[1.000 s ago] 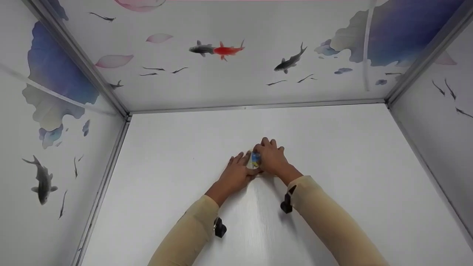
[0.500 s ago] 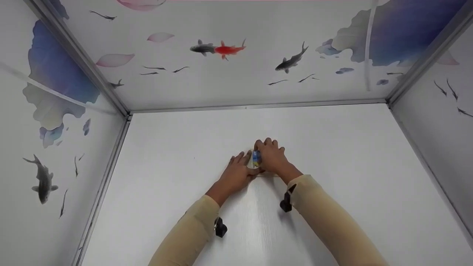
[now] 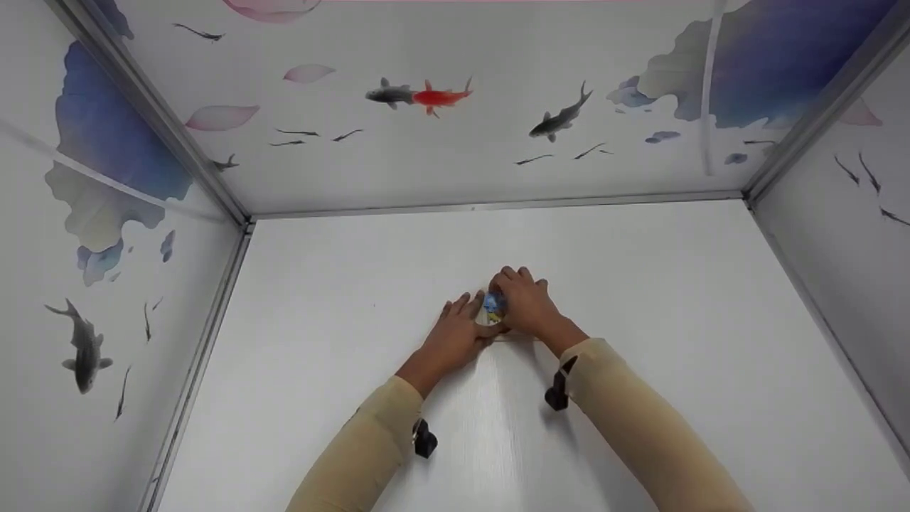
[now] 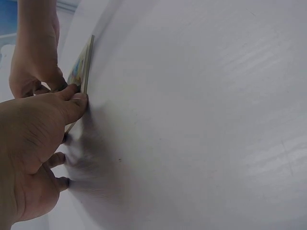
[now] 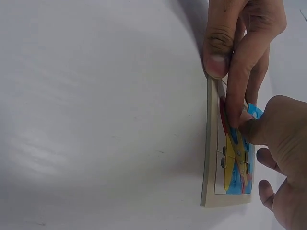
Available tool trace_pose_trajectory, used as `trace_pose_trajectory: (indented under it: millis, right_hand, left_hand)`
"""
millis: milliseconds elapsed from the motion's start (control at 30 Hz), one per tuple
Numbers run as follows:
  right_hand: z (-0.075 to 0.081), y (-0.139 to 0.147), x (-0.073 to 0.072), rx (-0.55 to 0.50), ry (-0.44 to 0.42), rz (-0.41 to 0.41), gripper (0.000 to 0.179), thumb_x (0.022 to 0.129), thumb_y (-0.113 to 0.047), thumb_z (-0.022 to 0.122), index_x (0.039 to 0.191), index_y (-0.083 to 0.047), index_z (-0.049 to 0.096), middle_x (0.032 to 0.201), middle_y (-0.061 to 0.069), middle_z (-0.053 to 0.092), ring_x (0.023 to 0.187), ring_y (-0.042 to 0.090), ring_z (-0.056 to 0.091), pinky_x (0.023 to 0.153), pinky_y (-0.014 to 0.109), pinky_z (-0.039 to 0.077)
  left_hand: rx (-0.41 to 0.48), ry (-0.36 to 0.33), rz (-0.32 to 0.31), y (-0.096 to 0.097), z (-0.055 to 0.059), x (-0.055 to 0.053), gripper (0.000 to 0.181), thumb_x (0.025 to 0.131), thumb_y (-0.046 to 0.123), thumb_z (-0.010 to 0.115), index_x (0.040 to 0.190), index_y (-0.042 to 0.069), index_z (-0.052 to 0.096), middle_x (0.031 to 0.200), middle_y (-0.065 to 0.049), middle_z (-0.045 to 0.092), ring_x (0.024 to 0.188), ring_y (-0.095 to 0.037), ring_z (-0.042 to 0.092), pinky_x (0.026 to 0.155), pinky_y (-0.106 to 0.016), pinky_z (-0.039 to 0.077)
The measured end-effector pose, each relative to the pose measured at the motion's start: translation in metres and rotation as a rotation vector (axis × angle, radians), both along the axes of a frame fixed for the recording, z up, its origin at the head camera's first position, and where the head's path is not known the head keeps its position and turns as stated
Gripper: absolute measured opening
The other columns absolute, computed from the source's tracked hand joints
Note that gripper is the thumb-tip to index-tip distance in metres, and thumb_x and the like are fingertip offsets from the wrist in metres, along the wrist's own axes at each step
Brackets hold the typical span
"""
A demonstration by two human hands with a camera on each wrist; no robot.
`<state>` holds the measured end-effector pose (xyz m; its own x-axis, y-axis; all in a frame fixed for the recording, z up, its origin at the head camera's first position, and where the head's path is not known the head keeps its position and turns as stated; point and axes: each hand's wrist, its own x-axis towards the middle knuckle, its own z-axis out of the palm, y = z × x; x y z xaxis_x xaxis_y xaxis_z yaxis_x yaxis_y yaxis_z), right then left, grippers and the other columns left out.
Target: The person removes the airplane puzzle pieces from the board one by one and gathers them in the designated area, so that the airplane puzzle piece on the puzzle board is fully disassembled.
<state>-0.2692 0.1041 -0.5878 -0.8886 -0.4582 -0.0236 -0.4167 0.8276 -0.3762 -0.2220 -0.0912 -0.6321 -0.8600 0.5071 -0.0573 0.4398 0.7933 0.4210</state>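
A small wooden jigsaw puzzle board [image 5: 209, 184] with a pale rim lies flat on the white table; its picture shows a yellow and red plane on blue. My left hand [image 3: 455, 331] holds the board, thumb along its near edge and a finger reaching over the picture in the right wrist view. Above the board my right hand [image 3: 526, 304] pinches a blue puzzle piece [image 5: 254, 111] between thumb and fingers. In the left wrist view the board [image 4: 89, 57] appears edge-on, with both hands covering much of it.
The white tabletop [image 3: 320, 284] surrounds the hands. Upright panels painted with fish and leaves enclose it, with a metal strip [image 3: 398, 211] along the back edge. A black wrist camera [image 3: 425, 439] hangs under the left sleeve, another under the right one.
The blue piece has shifted and turned slightly in my right fingers, showing a different outline. My right hand and forearm have moved a little to the right; the left hand stays in place.
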Motion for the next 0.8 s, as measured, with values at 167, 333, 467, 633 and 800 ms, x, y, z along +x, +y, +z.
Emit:
trace_pose_trajectory:
  millis: [167, 333, 467, 633, 800]
  right_hand:
    - [0.0, 0.001, 0.002, -0.013, 0.029, 0.047, 0.054, 0.082, -0.019, 0.101, 0.128, -0.01, 0.072, 0.13, 0.009, 0.065, 0.12, 0.036, 0.055, 0.095, 0.068, 0.05]
    - [0.002, 0.002, 0.004, 0.034, 0.051, 0.074, 0.047, 0.089, -0.015, 0.094, 0.132, -0.012, 0.076, 0.134, 0.01, 0.066, 0.123, 0.036, 0.056, 0.097, 0.066, 0.05]
    - [0.002, 0.002, 0.003, 0.091, 0.09, 0.122, 0.04, 0.096, -0.017, 0.088, 0.134, -0.013, 0.077, 0.133, 0.01, 0.067, 0.125, 0.034, 0.057, 0.102, 0.067, 0.049]
    - [0.001, 0.006, 0.003, 0.157, 0.204, 0.22, 0.029, 0.103, -0.024, 0.081, 0.13, -0.016, 0.08, 0.126, 0.008, 0.069, 0.118, 0.031, 0.058, 0.1, 0.063, 0.05]
    - [-0.004, 0.013, 0.005, 0.186, 0.315, 0.287, 0.024, 0.106, -0.023, 0.077, 0.129, -0.019, 0.079, 0.123, 0.006, 0.069, 0.115, 0.03, 0.059, 0.098, 0.059, 0.051]
  left_hand:
    - [-0.041, -0.006, 0.003, 0.002, 0.02, 0.009, 0.041, 0.113, 0.037, 0.065, 0.154, 0.041, 0.064, 0.18, -0.017, 0.028, 0.165, -0.045, 0.027, 0.127, -0.069, 0.028]
    - [-0.093, 0.003, 0.006, 0.003, 0.029, 0.012, 0.041, 0.115, 0.04, 0.059, 0.156, 0.041, 0.061, 0.18, -0.016, 0.028, 0.165, -0.045, 0.027, 0.128, -0.067, 0.028]
    - [-0.074, -0.006, 0.009, 0.002, 0.024, 0.009, 0.041, 0.114, 0.043, 0.059, 0.155, 0.043, 0.061, 0.181, -0.015, 0.026, 0.166, -0.044, 0.025, 0.129, -0.067, 0.026]
    - [-0.067, -0.008, 0.002, 0.001, 0.015, 0.005, 0.04, 0.114, 0.041, 0.061, 0.154, 0.046, 0.062, 0.182, -0.012, 0.025, 0.166, -0.042, 0.024, 0.129, -0.066, 0.026]
    - [-0.033, -0.006, -0.007, -0.001, 0.013, 0.006, 0.04, 0.113, 0.035, 0.065, 0.152, 0.045, 0.065, 0.18, -0.015, 0.029, 0.165, -0.044, 0.025, 0.128, -0.068, 0.028]
